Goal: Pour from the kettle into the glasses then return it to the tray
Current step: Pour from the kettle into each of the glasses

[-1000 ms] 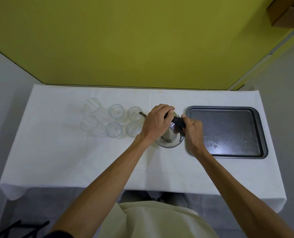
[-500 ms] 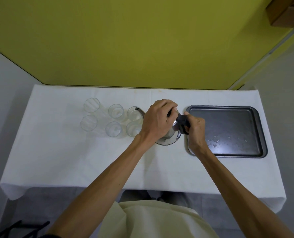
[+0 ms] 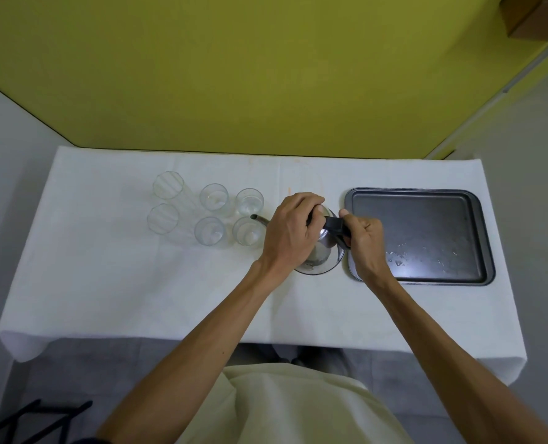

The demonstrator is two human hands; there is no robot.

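Plainly, everything turned on the line from handle to spout. The kettle (image 3: 322,248) sat between the two hands, its long axis running sideways: the black handle (image 3: 336,227) pointed toward the right hand (image 3: 364,241), and the thin spout (image 3: 259,218) reached out past the left hand (image 3: 290,232) toward the glasses (image 3: 231,216). The right hand was closed around the handle. The left hand lay curled over the top of the kettle, fingers bent down on the lid; how hard it pressed could not be told. The spout tip hung between the two glasses nearest the left hand, just beside the rim of the nearer one (image 3: 248,230), and whether water ran could not be told. The tray (image 3: 477,238) lay just beyond the right hand, bare but for droplets. The return would likely be a short carry toward the right, led by the handle hand.
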